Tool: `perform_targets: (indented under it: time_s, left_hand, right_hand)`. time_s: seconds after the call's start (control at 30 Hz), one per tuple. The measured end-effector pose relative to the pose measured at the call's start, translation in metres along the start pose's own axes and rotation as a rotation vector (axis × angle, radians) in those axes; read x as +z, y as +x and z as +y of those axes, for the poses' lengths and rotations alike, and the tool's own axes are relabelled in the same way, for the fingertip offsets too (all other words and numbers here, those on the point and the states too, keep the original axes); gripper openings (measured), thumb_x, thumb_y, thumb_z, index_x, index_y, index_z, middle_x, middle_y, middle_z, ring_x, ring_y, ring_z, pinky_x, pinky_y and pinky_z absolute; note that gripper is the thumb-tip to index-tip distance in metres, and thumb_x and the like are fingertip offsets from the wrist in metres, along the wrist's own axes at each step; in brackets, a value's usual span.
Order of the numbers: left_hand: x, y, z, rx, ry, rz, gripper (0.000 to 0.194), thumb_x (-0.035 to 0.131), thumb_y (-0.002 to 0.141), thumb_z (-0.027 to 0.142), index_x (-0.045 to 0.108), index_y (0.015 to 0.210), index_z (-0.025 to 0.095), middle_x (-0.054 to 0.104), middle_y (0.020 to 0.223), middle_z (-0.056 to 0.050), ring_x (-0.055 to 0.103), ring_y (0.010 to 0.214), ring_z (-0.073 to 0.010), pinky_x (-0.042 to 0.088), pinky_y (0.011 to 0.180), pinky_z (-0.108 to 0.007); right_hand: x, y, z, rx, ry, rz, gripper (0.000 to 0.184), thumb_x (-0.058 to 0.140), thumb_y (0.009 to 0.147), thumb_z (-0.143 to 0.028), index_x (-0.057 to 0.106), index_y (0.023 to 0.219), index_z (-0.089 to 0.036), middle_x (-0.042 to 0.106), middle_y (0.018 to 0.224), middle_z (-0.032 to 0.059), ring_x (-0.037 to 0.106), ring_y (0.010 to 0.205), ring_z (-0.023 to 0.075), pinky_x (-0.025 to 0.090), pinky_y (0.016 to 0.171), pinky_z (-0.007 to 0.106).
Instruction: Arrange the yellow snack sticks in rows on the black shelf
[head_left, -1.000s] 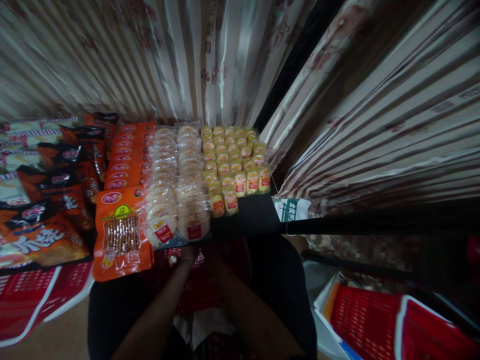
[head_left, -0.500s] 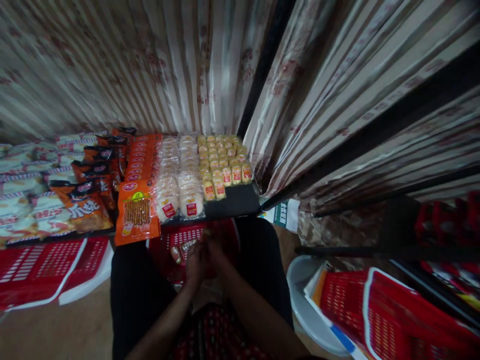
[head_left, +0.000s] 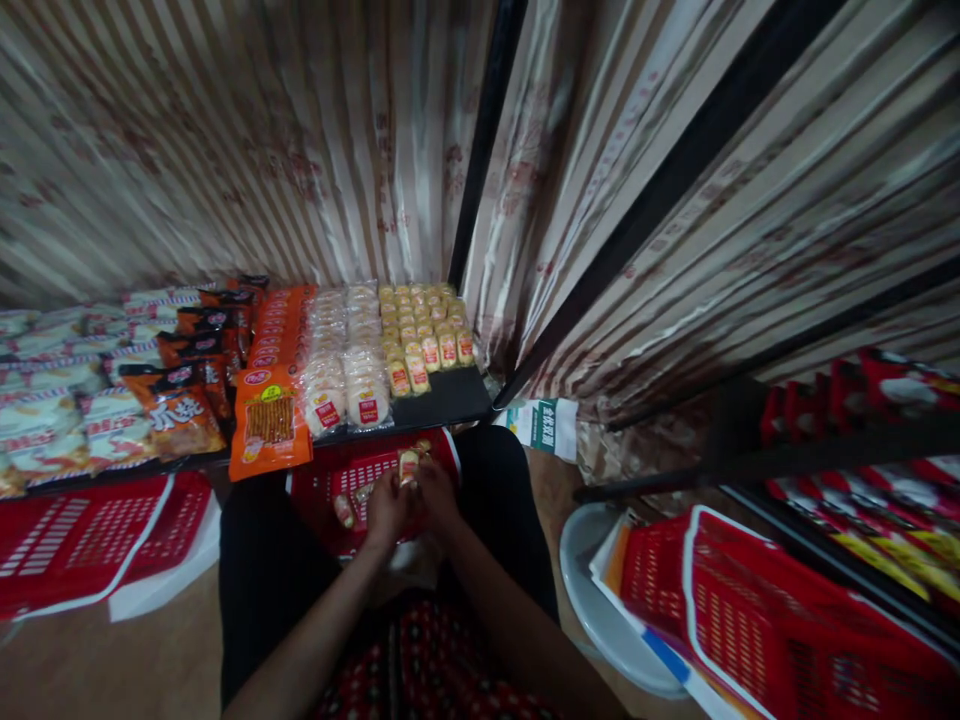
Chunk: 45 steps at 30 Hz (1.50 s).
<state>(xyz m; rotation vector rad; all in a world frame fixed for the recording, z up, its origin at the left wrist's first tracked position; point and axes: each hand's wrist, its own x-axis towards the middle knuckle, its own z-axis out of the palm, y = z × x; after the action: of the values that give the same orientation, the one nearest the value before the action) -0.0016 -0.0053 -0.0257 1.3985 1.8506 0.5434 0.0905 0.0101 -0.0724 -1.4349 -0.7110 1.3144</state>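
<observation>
My left hand (head_left: 386, 505) and my right hand (head_left: 437, 492) are close together over a red basket (head_left: 330, 478) on my lap. Between their fingers they hold a small yellow snack packet (head_left: 409, 466). A few loose small packets (head_left: 345, 511) lie in the basket. Just beyond is a dark shelf (head_left: 450, 398) with rows of the same small yellow packets (head_left: 424, 335), round white wrapped cakes (head_left: 346, 360) and an orange packet of sticks (head_left: 268, 420).
Orange and white snack bags (head_left: 112, 400) fill the shelf's left part. Red baskets lie at the lower left (head_left: 82, 540) and lower right (head_left: 757, 620), beside a white basin (head_left: 592, 600). Striped curtains (head_left: 225, 150) hang behind; black rack bars (head_left: 675, 170) cross on the right.
The view has pulled back and tilted, so the shelf looks smaller. My hands have come up from the basket holding a small yellow packet between them.
</observation>
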Motion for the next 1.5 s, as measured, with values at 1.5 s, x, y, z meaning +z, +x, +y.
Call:
perform_targets:
  time_s: [1.5]
  left_hand:
    - [0.019,0.064,0.122,0.478,-0.013,0.201,0.045,0.036,0.083,0.015,0.050,0.125,0.007,0.047,0.135,-0.016,0.041,0.128,-0.0227,0.032,0.111,-0.040]
  right_hand:
    - [-0.045,0.085,-0.131,-0.449,-0.716,0.135,0.023,0.055,0.079,-0.027,0.067,0.097,-0.021,0.066,0.089,0.0050,0.060,0.079,0.0183,0.046,0.078,0.031]
